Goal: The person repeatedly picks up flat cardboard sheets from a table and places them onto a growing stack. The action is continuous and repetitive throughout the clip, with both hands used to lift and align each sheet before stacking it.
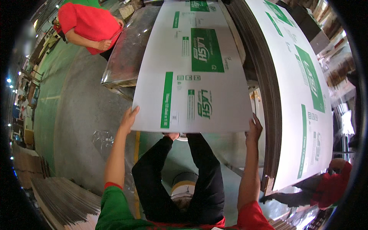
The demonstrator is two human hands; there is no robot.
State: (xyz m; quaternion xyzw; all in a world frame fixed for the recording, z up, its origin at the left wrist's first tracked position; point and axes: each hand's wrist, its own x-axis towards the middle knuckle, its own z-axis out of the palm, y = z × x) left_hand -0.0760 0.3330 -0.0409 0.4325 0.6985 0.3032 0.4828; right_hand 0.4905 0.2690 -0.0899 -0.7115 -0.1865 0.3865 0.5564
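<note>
A long white cardboard sheet (pixel 226 103) with green print stretches away in front of me, its near edge above my knees. My left hand (pixel 128 119) is closed on its near left corner, thumb on the upper face. At the near right corner, my right hand (pixel 253 130) grips the side edge. The fingers under the sheet are hidden on both sides. Beneath its far part, left of it, shows a work table (pixel 132 50) covered in shiny clear plastic.
A tall stack of similar printed sheets (pixel 283 69) stands close on my right. A person in red (pixel 90 27) is beyond the table at far left, another (pixel 333 184) at lower right. A bucket (pixel 184 184) is between my legs. Flat cardboard (pixel 65 203) lies piled at lower left.
</note>
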